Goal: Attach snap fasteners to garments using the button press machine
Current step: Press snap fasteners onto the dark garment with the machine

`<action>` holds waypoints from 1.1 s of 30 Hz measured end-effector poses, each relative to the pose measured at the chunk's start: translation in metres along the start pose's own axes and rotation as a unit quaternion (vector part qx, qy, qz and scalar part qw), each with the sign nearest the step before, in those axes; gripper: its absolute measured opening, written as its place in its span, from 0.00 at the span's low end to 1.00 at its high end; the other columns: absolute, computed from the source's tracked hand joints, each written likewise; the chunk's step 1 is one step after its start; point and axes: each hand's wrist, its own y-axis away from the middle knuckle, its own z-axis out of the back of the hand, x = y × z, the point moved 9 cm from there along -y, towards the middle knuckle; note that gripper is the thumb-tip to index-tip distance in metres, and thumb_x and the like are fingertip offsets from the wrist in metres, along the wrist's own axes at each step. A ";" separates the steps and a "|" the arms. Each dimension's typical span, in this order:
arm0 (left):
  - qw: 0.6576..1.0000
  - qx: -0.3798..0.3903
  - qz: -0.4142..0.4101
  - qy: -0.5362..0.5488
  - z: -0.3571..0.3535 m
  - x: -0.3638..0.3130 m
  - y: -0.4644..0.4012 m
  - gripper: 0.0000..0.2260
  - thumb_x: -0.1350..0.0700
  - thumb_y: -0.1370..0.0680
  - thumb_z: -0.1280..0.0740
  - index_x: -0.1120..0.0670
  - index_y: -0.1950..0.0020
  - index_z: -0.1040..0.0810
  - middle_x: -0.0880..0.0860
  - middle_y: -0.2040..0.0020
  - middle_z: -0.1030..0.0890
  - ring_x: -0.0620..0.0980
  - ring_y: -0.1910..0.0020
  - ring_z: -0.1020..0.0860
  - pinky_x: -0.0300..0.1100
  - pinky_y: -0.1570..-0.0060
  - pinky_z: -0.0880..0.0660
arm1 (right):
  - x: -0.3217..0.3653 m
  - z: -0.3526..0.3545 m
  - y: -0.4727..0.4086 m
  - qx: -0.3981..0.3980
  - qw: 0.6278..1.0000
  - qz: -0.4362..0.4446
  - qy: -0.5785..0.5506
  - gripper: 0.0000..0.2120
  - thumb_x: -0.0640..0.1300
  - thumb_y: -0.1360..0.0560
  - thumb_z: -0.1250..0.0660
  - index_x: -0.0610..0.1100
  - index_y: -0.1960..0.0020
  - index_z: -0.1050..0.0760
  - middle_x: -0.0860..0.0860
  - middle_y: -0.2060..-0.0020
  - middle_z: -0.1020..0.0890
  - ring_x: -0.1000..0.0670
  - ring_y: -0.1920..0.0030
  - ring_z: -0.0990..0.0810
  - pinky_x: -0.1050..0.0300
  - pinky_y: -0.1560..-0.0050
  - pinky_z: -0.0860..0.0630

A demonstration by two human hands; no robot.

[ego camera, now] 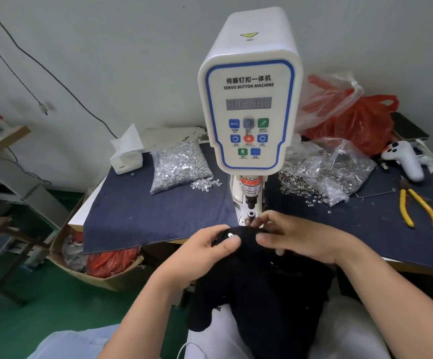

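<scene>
A black garment [262, 294] hangs from my lap up to the front of the white servo button machine [249, 99]. My left hand [205, 251] pinches the garment's upper edge, thumb beside a small silver snap [230, 236] fixed in the cloth. My right hand [298, 237] grips the same edge just to the right, its fingertips close to the machine's lower die [250, 215]. The press head [249, 200] stands above the die with a gap between them.
A clear bag of silver snap caps [179, 167] lies left of the machine, and a bag of ring-shaped parts [324, 174] lies right. Yellow-handled pliers [417, 208], a white controller [404, 159], a tissue box [127, 156] and red bags [352, 120] sit on the denim-covered table [145, 216].
</scene>
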 end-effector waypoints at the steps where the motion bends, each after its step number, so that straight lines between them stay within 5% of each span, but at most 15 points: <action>1: 0.996 -0.030 0.003 0.081 0.008 0.003 0.002 0.15 0.44 0.20 0.29 0.54 0.42 0.16 0.57 0.45 0.13 0.54 0.46 0.15 0.51 0.43 0.19 | -0.005 -0.001 0.005 0.023 0.999 -0.004 0.045 0.19 0.63 0.26 0.28 0.55 0.40 0.25 0.60 0.51 0.16 0.59 0.51 0.20 0.63 0.47 0.25; 5: 0.938 -0.105 0.032 0.329 0.030 0.014 0.004 0.20 0.45 0.22 0.27 0.56 0.35 0.15 0.63 0.35 0.17 0.59 0.37 0.17 0.49 0.40 0.19 | -0.035 -0.015 0.024 0.112 0.992 -0.050 0.018 0.20 0.48 0.24 0.24 0.46 0.35 0.24 0.50 0.39 0.16 0.48 0.36 0.19 0.55 0.33 0.25; 8: 0.915 -0.096 0.058 0.388 0.036 0.027 0.004 0.22 0.46 0.21 0.27 0.58 0.32 0.17 0.63 0.34 0.17 0.61 0.34 0.18 0.52 0.35 0.21 | -0.040 0.001 0.022 0.024 0.999 -0.035 0.019 0.11 0.42 0.21 0.27 0.45 0.41 0.23 0.40 0.46 0.16 0.39 0.43 0.17 0.45 0.36 0.23; 14: 0.989 -0.132 0.054 0.048 0.061 0.033 0.013 0.04 0.53 0.20 0.29 0.47 0.47 0.16 0.52 0.47 0.13 0.54 0.47 0.17 0.44 0.52 0.22 | -0.023 0.018 0.026 -0.013 0.970 -0.004 -0.242 0.08 0.34 0.20 0.33 0.35 0.42 0.23 0.41 0.56 0.18 0.49 0.59 0.17 0.60 0.61 0.21; 18: 0.973 -0.114 -0.050 -0.193 0.040 -0.007 0.020 0.19 0.36 0.26 0.31 0.30 0.35 0.25 0.34 0.35 0.21 0.33 0.35 0.24 0.32 0.42 0.27 | 0.005 0.006 0.014 0.011 0.964 0.027 -0.264 0.09 0.36 0.23 0.29 0.35 0.43 0.21 0.39 0.55 0.17 0.47 0.58 0.17 0.57 0.56 0.19; 21: 0.974 -0.015 -0.060 -0.220 -0.008 -0.017 0.013 0.27 0.31 0.26 0.29 0.36 0.29 0.25 0.35 0.35 0.19 0.35 0.35 0.22 0.38 0.37 0.24 | 0.025 -0.006 0.003 0.022 0.981 0.037 -0.191 0.05 0.35 0.20 0.32 0.40 0.46 0.19 0.43 0.58 0.16 0.50 0.60 0.17 0.60 0.57 0.20; 24: 0.994 0.021 -0.014 -0.108 -0.027 -0.013 0.006 0.11 0.45 0.18 0.28 0.50 0.43 0.14 0.49 0.50 0.12 0.44 0.51 0.16 0.44 0.47 0.20 | 0.034 -0.012 0.001 0.029 0.999 0.038 -0.022 0.04 0.41 0.19 0.30 0.45 0.46 0.18 0.48 0.58 0.13 0.53 0.58 0.16 0.59 0.54 0.20; 26: 1.000 0.006 -0.003 0.013 -0.020 -0.011 0.006 0.09 0.50 0.17 0.30 0.52 0.52 0.13 0.51 0.56 0.15 0.46 0.57 0.18 0.42 0.52 0.23 | 0.026 -0.002 0.006 0.007 0.997 0.010 0.076 0.07 0.51 0.22 0.27 0.50 0.46 0.19 0.50 0.56 0.13 0.55 0.57 0.16 0.53 0.50 0.20; 30: 0.969 -0.031 0.013 0.244 -0.007 -0.010 0.004 0.10 0.50 0.19 0.29 0.56 0.50 0.14 0.58 0.53 0.14 0.51 0.56 0.15 0.42 0.57 0.19 | -0.005 0.018 0.024 0.014 0.982 -0.041 0.184 0.13 0.58 0.26 0.25 0.50 0.52 0.21 0.57 0.66 0.21 0.57 0.64 0.24 0.62 0.60 0.28; 33: 0.960 -0.058 0.014 0.275 0.001 -0.004 0.000 0.10 0.48 0.18 0.30 0.53 0.49 0.14 0.57 0.49 0.13 0.50 0.53 0.14 0.42 0.55 0.18 | -0.016 0.028 0.029 -0.036 0.994 -0.011 0.105 0.10 0.52 0.24 0.24 0.49 0.48 0.22 0.53 0.58 0.16 0.57 0.58 0.20 0.59 0.54 0.24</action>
